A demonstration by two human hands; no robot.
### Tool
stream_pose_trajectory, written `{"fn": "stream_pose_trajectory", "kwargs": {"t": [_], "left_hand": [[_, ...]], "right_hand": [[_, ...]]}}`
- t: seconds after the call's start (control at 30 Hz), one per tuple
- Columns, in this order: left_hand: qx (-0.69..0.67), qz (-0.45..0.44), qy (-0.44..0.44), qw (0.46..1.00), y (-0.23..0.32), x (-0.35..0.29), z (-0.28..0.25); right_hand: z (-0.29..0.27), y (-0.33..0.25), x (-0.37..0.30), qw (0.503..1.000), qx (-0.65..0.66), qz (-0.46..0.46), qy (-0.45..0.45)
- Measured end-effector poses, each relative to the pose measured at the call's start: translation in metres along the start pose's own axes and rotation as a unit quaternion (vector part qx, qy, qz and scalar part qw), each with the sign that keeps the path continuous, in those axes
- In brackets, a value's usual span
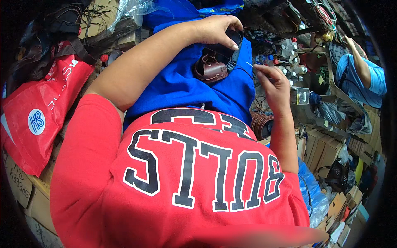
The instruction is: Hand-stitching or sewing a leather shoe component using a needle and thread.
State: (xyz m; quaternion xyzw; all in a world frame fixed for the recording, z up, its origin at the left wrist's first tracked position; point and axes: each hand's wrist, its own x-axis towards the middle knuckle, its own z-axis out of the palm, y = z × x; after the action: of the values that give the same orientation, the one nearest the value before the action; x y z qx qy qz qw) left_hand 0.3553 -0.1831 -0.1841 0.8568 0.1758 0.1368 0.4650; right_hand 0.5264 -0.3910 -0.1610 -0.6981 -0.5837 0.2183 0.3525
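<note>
Head view: brown leather shoe in the left hand, slim pointed tool in the right

The left hand (217, 32) is closed on the dark upper end of a brown leather shoe with a thin lace (211, 71), thumb to one side, fingers curled over the other. The shoe's laced part sits just below that grip, against bright blue cloth (178, 80) over the lap. To the right of the shoe, the right hand (273, 82) pinches a slim, pale, pointed tool (249, 64) between thumb and fingers, its tip toward the shoe. Beyond the right grip stand clear plastic bottles with red and white caps (287, 53); farther right is a person in a light blue top (359, 74). Well left of both grips lies a large red bag (49, 103)
</note>
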Motion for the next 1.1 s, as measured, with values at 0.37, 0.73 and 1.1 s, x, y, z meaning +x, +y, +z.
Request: {"fn": "stream_pose_trajectory", "kwargs": {"t": [0.37,0.73,1.1], "left_hand": [[-0.064,0.000,-0.126,0.990,-0.007,0.005,-0.007],[-0.092,-0.005,-0.168,0.982,-0.006,0.008,-0.008],[-0.027,0.034,-0.193,0.980,-0.005,0.015,-0.008]], "right_hand": [[0.020,-0.032,0.024,0.994,-0.091,-0.040,-0.047],[0.027,-0.031,0.028,0.986,-0.140,-0.057,-0.065],[0.018,0.012,0.050,0.968,0.129,0.071,-0.205]]}}
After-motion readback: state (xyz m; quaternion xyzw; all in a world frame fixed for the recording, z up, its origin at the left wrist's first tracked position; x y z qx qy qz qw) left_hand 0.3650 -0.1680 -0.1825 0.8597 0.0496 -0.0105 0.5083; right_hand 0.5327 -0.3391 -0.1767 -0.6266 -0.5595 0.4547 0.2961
